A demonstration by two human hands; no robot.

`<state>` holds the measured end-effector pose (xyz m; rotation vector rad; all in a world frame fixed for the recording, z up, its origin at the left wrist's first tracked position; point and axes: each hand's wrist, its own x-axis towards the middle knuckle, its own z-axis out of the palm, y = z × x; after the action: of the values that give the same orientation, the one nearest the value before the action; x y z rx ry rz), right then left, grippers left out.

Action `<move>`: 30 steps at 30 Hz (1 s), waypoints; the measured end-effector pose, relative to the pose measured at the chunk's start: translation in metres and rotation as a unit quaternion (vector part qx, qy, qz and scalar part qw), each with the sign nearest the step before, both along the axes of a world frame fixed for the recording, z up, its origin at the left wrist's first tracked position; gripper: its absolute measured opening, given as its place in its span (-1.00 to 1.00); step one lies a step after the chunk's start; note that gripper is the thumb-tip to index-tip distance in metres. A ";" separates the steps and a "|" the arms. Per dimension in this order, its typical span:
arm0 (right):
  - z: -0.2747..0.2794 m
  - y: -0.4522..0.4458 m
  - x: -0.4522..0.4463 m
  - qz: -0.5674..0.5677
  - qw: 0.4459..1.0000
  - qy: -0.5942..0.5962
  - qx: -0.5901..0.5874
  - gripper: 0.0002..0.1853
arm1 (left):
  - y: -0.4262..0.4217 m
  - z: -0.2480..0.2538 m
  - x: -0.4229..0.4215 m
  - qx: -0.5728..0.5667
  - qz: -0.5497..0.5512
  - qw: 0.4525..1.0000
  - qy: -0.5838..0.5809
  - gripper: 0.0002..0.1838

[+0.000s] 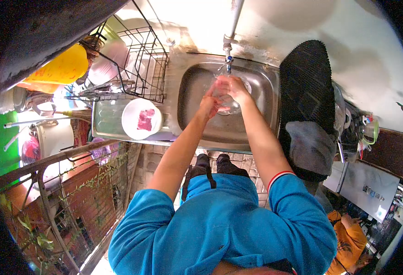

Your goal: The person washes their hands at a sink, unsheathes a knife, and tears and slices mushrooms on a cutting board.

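Note:
Water runs from the tap [229, 60] onto my two hands, which are close together over the steel sink [194, 87]. My left hand [209, 103] is on the left side, its fingers apart and pointing toward the other hand. Palm turned partly up, my right hand [233, 86] reaches in from the right with its fingers stretched out. I make out no solid thing in either hand. Below and behind them is a clear, shiny patch; whether it is splashing water or a see-through dish I cannot tell.
A white bowl [127, 120] with pieces of raw red meat [146, 120] stands on the drainboard left of the sink. Behind it is a black wire rack [141, 55] with dishes. A black ridged mat [304, 87] and a grey cloth [309, 144] lie along the right edge. Someone in orange [348, 243] is at lower right.

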<state>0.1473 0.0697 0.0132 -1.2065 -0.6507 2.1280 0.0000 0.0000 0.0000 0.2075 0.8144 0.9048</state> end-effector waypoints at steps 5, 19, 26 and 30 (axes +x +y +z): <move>0.009 -0.010 -0.014 -0.050 0.997 0.020 0.048 -0.80 | 0.011 -0.012 0.000 0.004 -0.015 0.996 0.088 -0.02; 0.007 -0.008 -0.011 -0.182 0.980 -0.082 0.019 -0.79 | -0.038 -0.001 -0.009 0.429 -0.035 0.681 0.592 -0.06; 0.035 -0.026 0.001 -0.133 0.989 -0.062 0.026 -0.75 | -0.032 -0.048 -0.008 0.140 0.143 0.913 0.357 0.05; 0.013 -0.045 0.013 -0.160 0.987 0.007 0.013 -0.67 | -0.023 -0.050 -0.031 -0.055 0.138 0.988 0.043 -0.05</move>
<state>0.1608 0.0248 0.0265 -1.1922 -0.4423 1.8538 -0.0306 -0.0233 -0.0503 0.0370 0.9872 1.1114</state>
